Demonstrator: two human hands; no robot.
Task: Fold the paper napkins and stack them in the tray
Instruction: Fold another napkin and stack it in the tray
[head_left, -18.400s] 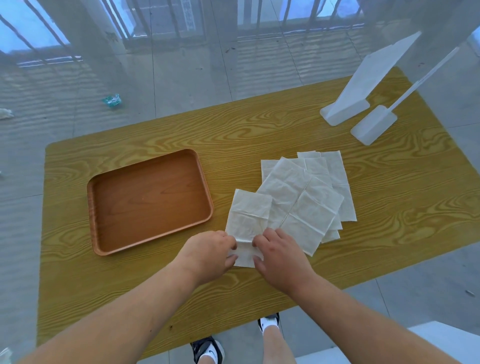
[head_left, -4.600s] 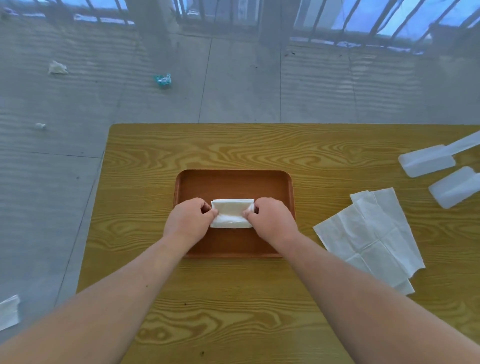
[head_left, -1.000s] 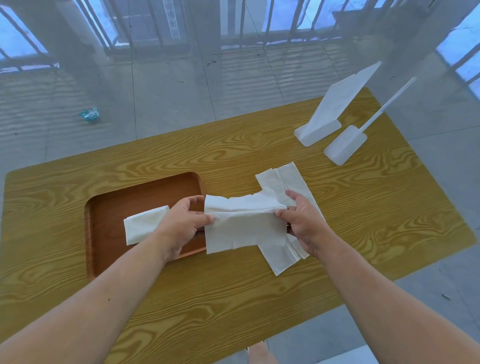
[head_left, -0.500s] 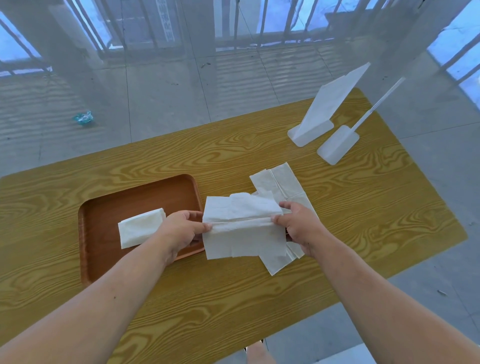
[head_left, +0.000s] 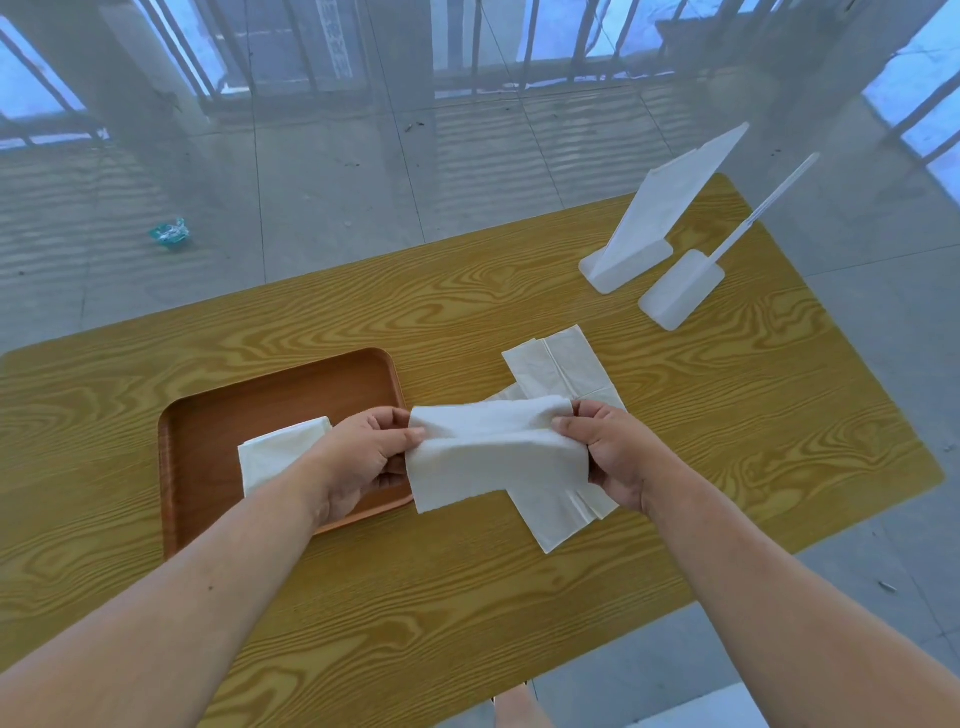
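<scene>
I hold a white paper napkin (head_left: 493, 457) in the air above the table, folded over on itself. My left hand (head_left: 363, 460) pinches its left end and my right hand (head_left: 610, 452) pinches its right end. A brown wooden tray (head_left: 208, 431) lies on the table under my left hand. One folded napkin (head_left: 278, 452) rests inside the tray, partly hidden by my left wrist. A pile of unfolded napkins (head_left: 561, 369) lies to the right of the tray, partly covered by the held napkin and my right hand.
The yellow wood-grain table (head_left: 467, 597) carries two white plastic stands at the far right: a leaning sign holder (head_left: 654, 228) and a smaller base with a thin rod (head_left: 685, 288). A teal scrap (head_left: 169, 236) lies on the floor beyond the table.
Since half a second ago, the napkin's upper half has come down over the lower half, and both hands have drawn its ends tighter. The tray and pile stay put.
</scene>
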